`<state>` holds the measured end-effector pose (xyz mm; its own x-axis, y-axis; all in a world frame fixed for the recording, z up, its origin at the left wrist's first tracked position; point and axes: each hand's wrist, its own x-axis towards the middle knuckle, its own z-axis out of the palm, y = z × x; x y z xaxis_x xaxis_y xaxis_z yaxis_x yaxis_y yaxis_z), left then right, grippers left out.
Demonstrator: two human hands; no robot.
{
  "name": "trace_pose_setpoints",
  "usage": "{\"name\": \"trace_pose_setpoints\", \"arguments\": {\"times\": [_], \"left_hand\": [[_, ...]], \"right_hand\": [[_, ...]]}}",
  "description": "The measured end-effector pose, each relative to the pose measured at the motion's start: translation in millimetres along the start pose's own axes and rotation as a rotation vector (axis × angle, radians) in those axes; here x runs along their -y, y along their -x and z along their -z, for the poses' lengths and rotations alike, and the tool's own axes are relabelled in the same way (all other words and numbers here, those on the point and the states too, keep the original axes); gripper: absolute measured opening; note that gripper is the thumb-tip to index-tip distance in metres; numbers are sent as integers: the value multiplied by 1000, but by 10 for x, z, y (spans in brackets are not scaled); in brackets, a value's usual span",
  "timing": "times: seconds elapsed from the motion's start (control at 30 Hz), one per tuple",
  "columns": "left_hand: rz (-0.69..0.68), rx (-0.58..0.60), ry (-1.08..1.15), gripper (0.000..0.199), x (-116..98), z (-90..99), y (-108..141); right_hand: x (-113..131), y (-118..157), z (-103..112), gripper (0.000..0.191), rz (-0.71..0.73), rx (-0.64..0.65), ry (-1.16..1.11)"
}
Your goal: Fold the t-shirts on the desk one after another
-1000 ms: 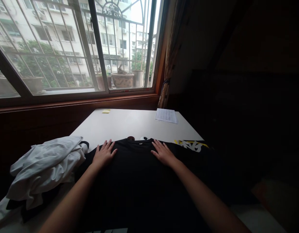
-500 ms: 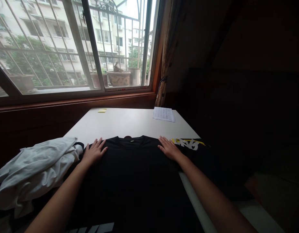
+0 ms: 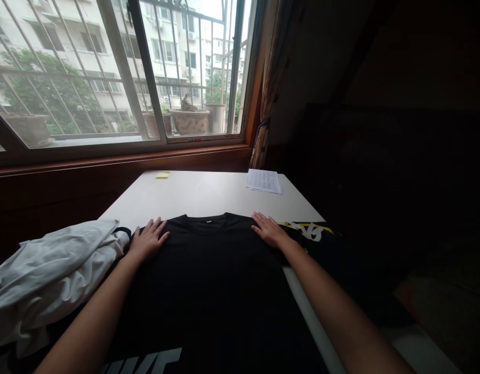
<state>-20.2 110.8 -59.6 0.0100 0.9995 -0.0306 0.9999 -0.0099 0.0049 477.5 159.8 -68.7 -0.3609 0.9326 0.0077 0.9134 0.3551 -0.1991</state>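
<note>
Flanking the crumpled white fabric pile [image 3: 60, 270], your spread left hand [image 3: 146, 241] lies on the black crew-neck T-shirt [image 3: 212, 291]; its pale block lettering [image 3: 165, 358] is cut off, its neck label [image 3: 209, 222] unreadable. Your right hand [image 3: 269, 231], also spread, rests beside illegible yellow-and-white lettering [image 3: 312, 232]. Light, even outward palm pressure should smooth without stretching the collar [image 3: 191, 226].

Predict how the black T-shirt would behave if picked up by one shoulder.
The black T-shirt looks like thin knit lying flat, so it would probably hang limp and fold on itself. It's likely light for its spread. The printed lettering near the bottom of the view may be slightly stiffer than the plain cloth, though I can't tell by look alone.
</note>
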Motion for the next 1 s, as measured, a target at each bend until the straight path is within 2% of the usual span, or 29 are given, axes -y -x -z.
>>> {"name": "trace_pose_setpoints", "arguments": {"times": [0.17,0.3,0.43,0.53,0.6,0.7,0.87,0.93,1.0], "left_hand": [[-5,-6,4,64,7,-1,-39],[-7,-12,-6,64,7,-5,-57],[-19,-59,-40,62,-23,34,-9],[-87,-205,-113,58,-176,145,67],[-188,-303,-133,55,-408,251,124],[-410,-357,-48,44,-986,391,241],[-891,-279,169,36,-2210,393,611],[-1045,-255,186,41,-2598,349,780],[-1154,-253,175,44,-2876,317,910]], "right_hand": [[-21,-82,62,67,39,-49,80],[16,-61,142,62,85,-151,176],[-2,165,259,54,75,-262,225],[-96,428,398,41,15,-293,212],[-180,598,495,28,-95,-280,150],[-289,802,596,17,-292,-236,27],[-345,1053,584,35,-518,-76,-297],[-341,1137,541,47,-560,-18,-377],[-340,1201,492,55,-582,-22,-431]]}}
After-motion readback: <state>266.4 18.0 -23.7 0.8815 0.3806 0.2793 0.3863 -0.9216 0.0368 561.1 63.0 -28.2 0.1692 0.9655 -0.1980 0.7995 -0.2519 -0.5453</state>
